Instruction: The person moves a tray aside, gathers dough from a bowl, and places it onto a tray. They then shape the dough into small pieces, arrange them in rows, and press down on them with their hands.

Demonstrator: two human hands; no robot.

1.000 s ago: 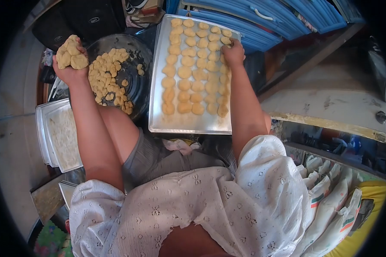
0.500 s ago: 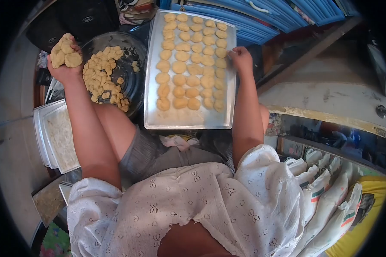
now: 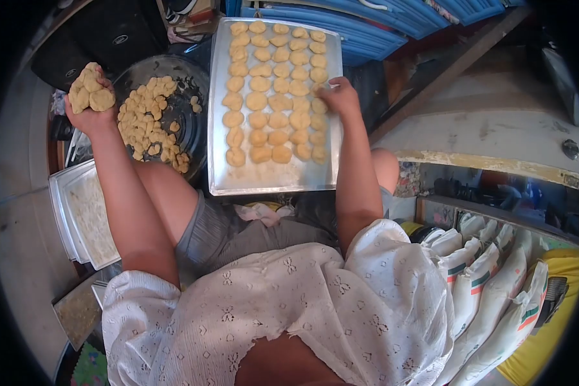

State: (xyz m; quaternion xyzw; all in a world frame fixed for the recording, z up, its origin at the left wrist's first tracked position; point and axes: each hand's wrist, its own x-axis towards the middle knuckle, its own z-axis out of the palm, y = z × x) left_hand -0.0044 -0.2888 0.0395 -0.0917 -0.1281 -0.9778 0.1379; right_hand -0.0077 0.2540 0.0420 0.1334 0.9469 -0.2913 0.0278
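Note:
A clump of pale yellow dough balls (image 3: 91, 91) rests in my raised left hand (image 3: 96, 121), whose fingers curl up around it. My right hand (image 3: 342, 100) is over the right edge of a metal baking tray (image 3: 270, 181), its fingers curled and the thumb side at a dough piece in the rightmost column. Whether anything is pinched there is hidden. Rows of flattened dough rounds (image 3: 258, 120) cover most of the tray, which lies above my lap. Left of it stands a dark round basin (image 3: 198, 132) with many loose dough pieces (image 3: 138, 122).
More metal trays (image 3: 87, 212) are stacked by my left leg. Black speakers (image 3: 119, 42) stand behind the basin. Blue slatted panels (image 3: 341, 32) are beyond the tray. White printed bags (image 3: 495, 309) stand at my right, below a worn wooden shelf (image 3: 482, 161).
My right hand has shifted from the tray's outer edge inward onto the rightmost dough column. The left hand with its clump sits slightly lower. The view has shifted a little.

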